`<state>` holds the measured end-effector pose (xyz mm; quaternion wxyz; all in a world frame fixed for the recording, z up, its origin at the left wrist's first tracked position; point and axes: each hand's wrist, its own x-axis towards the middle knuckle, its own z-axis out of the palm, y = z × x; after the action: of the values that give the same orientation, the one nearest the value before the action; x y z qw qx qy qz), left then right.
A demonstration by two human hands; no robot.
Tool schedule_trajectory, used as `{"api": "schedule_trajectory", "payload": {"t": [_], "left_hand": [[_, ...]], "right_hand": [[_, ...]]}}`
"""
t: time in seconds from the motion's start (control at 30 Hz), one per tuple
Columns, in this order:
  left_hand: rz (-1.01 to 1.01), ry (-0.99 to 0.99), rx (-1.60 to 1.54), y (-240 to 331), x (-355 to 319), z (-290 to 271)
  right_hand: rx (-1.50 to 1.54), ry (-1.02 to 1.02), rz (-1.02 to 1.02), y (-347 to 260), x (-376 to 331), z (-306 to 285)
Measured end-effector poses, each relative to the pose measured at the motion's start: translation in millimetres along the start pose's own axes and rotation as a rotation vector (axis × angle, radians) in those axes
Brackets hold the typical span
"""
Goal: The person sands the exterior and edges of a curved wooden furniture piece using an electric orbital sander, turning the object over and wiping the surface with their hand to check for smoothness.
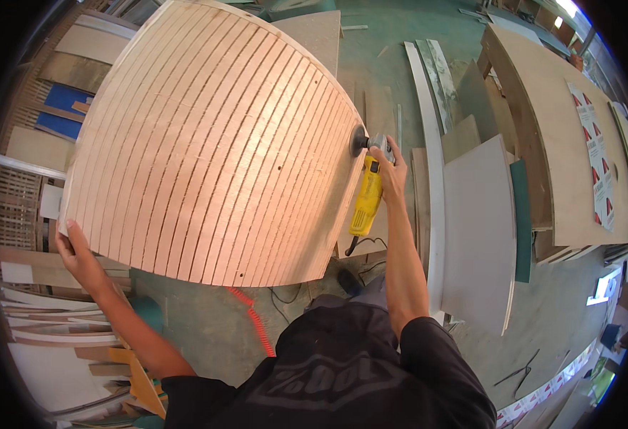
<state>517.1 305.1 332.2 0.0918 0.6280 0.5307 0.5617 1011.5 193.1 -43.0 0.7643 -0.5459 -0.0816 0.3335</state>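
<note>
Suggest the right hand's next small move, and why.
Probably ease the grinder slightly along the panel's right edge, toward the body. The right hand already grips it, its disc is at that edge (contact is hard to tell), and the left hand holds the opposite corner, which should help steady the panel.

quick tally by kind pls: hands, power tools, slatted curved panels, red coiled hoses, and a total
Hands, left hand and right hand: 2
Yellow power tool: 1
Curved slatted panel: 1
Red coiled hose: 1
Total: 5
</note>
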Motion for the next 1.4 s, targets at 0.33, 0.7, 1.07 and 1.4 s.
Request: {"api": "schedule_trajectory", "payload": {"t": [0.33, 0.7, 1.07, 1.4], "left_hand": [[-0.004, 0.048, -0.011, -13.0, -3.5, 2.2], [0.084, 0.03, -0.047, -1.8, -7.9, 9.4], [0.124, 0.064, -0.257, 3.6, -12.1, 16.0], [0.096, 0.106, -0.266, 9.8, -16.5, 21.2]], "right_hand": [[0.034, -0.036, 0.047, 15.0, 13.9, -16.0], [-0.323, -0.2, -0.404, -157.2, -13.3, 123.7], [-0.783, -0.397, -0.816, -303.1, -10.9, 305.3], [-0.868, -0.453, -0.837, -302.7, -32.3, 294.0]]}}
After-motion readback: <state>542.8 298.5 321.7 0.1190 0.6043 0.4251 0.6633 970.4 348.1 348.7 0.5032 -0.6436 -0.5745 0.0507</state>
